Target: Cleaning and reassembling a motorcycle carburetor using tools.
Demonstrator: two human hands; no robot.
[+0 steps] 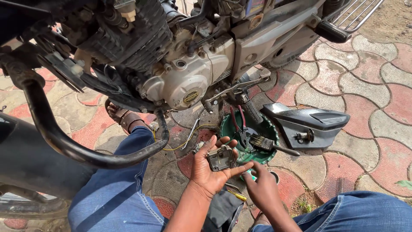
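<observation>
1. Keep left hand [210,165], lower centre of frame, spread flat under the small grey metal cover [221,157].
2. Steady right hand [259,187], fingers curled, index tip touching the left fingertips.
3. Avoid tipping toward green basin [226,125] holding pliers [240,126] and brush [268,145].

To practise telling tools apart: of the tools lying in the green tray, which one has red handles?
The pliers lying in the green tray. Their two red handles point up toward the motorcycle, whereas the brush beside them has dark bristles and a dark handle.
</observation>
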